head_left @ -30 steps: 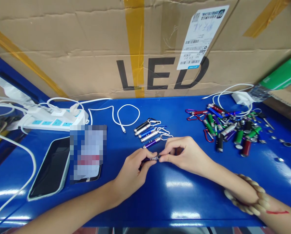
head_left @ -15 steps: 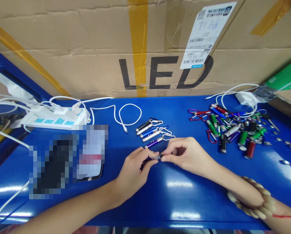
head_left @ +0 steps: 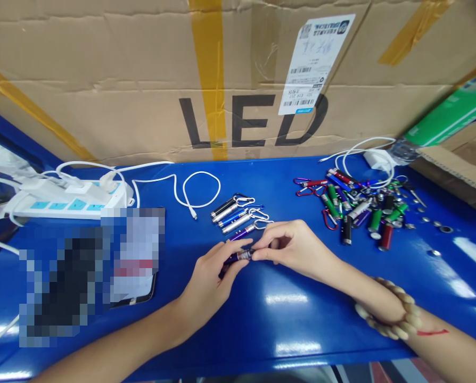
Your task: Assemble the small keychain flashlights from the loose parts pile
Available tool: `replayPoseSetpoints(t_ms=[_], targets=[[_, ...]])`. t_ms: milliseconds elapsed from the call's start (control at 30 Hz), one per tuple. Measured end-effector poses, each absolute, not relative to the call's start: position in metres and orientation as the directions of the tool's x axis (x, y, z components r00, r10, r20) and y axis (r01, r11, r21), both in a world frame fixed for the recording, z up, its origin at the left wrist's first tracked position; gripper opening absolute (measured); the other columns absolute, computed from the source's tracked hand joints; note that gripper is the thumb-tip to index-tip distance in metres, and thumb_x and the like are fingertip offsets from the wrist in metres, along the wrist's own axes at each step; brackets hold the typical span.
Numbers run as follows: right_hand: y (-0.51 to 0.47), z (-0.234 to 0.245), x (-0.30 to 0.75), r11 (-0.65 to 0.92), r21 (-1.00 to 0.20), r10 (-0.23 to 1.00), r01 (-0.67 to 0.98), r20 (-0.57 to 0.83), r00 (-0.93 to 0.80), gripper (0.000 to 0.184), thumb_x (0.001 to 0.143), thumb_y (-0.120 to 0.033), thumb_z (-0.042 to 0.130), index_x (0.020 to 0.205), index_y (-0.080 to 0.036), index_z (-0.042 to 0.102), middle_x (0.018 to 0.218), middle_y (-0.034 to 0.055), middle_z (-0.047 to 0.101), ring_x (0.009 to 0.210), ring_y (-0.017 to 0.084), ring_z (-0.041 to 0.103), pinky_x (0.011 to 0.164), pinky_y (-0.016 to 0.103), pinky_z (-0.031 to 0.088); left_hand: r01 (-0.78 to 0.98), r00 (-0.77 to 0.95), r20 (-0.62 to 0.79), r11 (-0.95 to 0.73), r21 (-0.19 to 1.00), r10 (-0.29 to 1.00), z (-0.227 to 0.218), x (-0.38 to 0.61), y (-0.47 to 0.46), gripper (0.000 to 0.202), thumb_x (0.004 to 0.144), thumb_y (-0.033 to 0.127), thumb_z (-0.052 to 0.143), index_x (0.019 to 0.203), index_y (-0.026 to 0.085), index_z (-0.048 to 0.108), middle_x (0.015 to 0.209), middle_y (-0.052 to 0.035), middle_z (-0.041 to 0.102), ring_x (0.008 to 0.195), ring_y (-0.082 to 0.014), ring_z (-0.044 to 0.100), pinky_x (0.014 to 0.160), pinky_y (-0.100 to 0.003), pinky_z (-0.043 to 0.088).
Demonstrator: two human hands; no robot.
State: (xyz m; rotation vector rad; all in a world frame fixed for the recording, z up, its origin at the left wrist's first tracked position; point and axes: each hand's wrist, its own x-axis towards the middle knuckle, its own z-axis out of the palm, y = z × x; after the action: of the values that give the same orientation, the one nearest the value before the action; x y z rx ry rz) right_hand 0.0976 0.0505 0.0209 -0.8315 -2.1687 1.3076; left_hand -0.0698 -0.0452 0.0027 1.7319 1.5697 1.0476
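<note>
Left hand (head_left: 204, 276): thumb and fingers pinching a small dark tube (head_left: 240, 256)
Right hand (head_left: 297, 244): thumb and forefinger closed on the tube's right end, the exact grip partly hidden
Dark tube: between the two hands, on the near side of the clipped row
Clipped row (head_left: 235, 217): five slim tubes side by side, black, silver, blue, silver, purple, on the blue table (head_left: 222, 351)
Loose pile (head_left: 360, 209): red, green, black, silver and purple tubes heaped straight on the table, in no tray
LED carton (head_left: 134, 96): large, taped, one face showing, contents hidden
Smaller carton (head_left: 457, 173): at the right edge, partly in view, contents cannot be told
Power strip (head_left: 62, 207): white plugs (head_left: 80, 190) seated in its sockets
</note>
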Motion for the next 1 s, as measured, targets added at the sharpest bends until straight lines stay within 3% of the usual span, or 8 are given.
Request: replayPoseSetpoints(t_ms=[433,567,667,733,867,933,1000], targets=[[0.051,0.025,0.099,0.35,-0.897,0.705,0.27,0.062,-0.707,0.017,0.07,-0.034,0.072,0.073,-0.017,0.073,0.066,0.0002,0.066,0.051,0.007,0.053,0.047,0.019,0.039,0.507,0.014,0.124,-0.114,0.854,0.992,0.012,-0.069,-0.043,0.022,0.087,0.021,0.051,0.105,0.02,0.064,0.091,-0.0023,0.071,0.083,-0.0151,0.065,0.071,-0.022,0.05],[0.052,0.027,0.102,0.451,-0.828,0.711,0.333,0.108,-0.694,0.02,0.076,-0.037,0.066,0.081,-0.019,0.072,0.074,0.0009,0.068,0.05,0.007,0.053,0.048,0.02,0.039,0.472,-0.017,0.046,-0.033,0.881,0.999,0.015,-0.069,-0.041,0.022,0.088,0.024,0.049,0.104,0.019,0.063,0.084,-0.001,0.071,0.079,-0.0149,0.066,0.066,-0.021,0.05],[0.058,0.033,0.108,0.632,-0.602,0.729,0.488,0.249,-0.638,0.023,0.083,-0.04,0.058,0.088,-0.022,0.071,0.088,0.0014,0.069,0.059,0.009,0.058,0.054,0.021,0.041,0.482,-0.048,0.021,0.005,0.876,0.999,0.017,-0.067,-0.041,0.022,0.088,0.026,0.049,0.104,0.02,0.063,0.082,-0.0005,0.071,0.077,-0.0156,0.067,0.061,-0.021,0.05],[0.067,0.041,0.116,0.628,-0.375,0.777,0.681,0.276,-0.565,0.022,0.087,-0.037,0.053,0.092,-0.023,0.07,0.097,0.0023,0.068,0.069,0.013,0.062,0.057,0.024,0.041,0.494,-0.06,0.027,0.006,0.869,0.998,0.018,-0.066,-0.041,0.022,0.087,0.026,0.049,0.102,0.021,0.064,0.079,0.0,0.071,0.072,-0.0148,0.066,0.058,-0.02,0.049],[0.089,0.06,0.139,0.299,-0.05,0.941,0.953,0.181,-0.286,0.025,0.085,-0.033,0.051,0.102,-0.025,0.067,0.102,0.0074,0.067,0.086,0.026,0.064,0.059,0.029,0.042,0.505,-0.068,0.052,-0.01,0.863,0.996,0.02,-0.065,-0.042,0.021,0.087,0.026,0.049,0.1,0.021,0.065,0.075,0.0,0.07,0.065,-0.0139,0.065,0.055,-0.02,0.049],[0.099,0.068,0.152,0.032,0.079,0.994,0.996,0.1,-0.04,0.03,0.087,-0.033,0.046,0.11,-0.027,0.064,0.099,0.01,0.067,0.09,0.029,0.062,0.062,0.032,0.042,0.506,-0.068,0.049,-0.008,0.863,0.997,0.02,-0.065,-0.042,0.021,0.087,0.026,0.049,0.1,0.021,0.065,0.075,-0.0001,0.07,0.064,-0.0137,0.065,0.054,-0.019,0.048],[0.108,0.072,0.165,-0.089,0.124,0.994,0.988,0.078,0.08,0.031,0.087,-0.029,0.045,0.111,-0.024,0.064,0.1,0.0145,0.065,0.095,0.033,0.06,0.065,0.036,0.042,0.506,-0.067,0.039,0.001,0.863,0.997,0.02,-0.064,-0.042,0.021,0.087,0.026,0.049,0.1,0.021,0.064,0.075,-0.0001,0.07,0.064,-0.0134,0.064,0.053,-0.019,0.048]])
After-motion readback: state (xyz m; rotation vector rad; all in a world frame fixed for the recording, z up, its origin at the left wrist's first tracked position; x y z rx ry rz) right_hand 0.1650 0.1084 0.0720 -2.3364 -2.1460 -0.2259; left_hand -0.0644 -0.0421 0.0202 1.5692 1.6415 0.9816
